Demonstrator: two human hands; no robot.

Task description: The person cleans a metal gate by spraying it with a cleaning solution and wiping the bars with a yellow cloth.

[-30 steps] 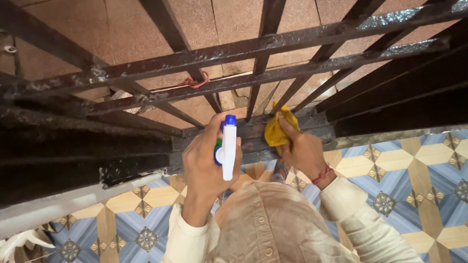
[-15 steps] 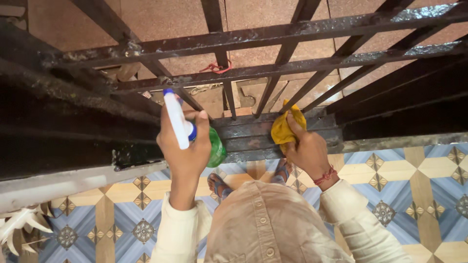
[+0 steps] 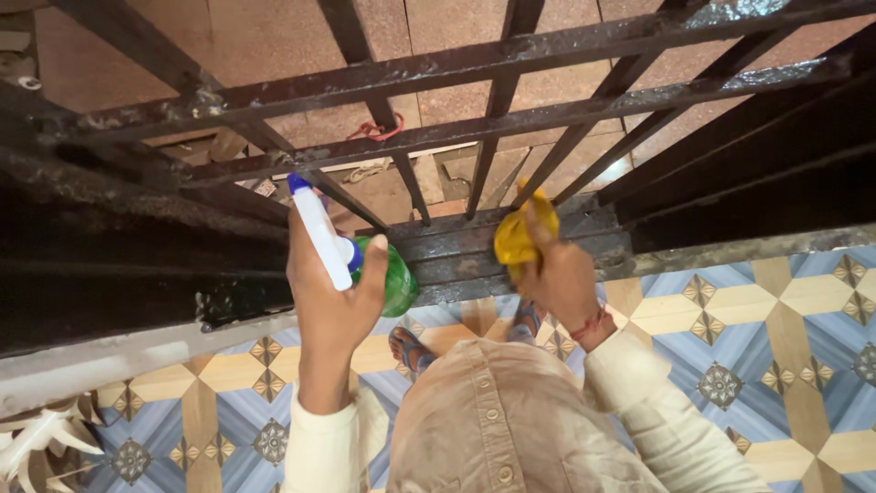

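My left hand grips a green spray bottle with a white and blue nozzle head, the nozzle pointing up at the dark metal railing. A crumpled yellow cloth is in my right hand, pressed against the lower rail of the railing where the bars meet it. A red thread band sits on my right wrist. Both arms wear cream sleeves.
The black barred railing has flaking paint and crosses the whole upper view, with a reddish tiled floor far below. A blue and tan patterned tile floor lies under my sandalled feet. White leaf-like shapes show bottom left.
My left hand turned the spray bottle from nozzle-down to nozzle-up and shifted left along the railing. The right hand with the cloth stayed on the lower rail, shifting slightly.
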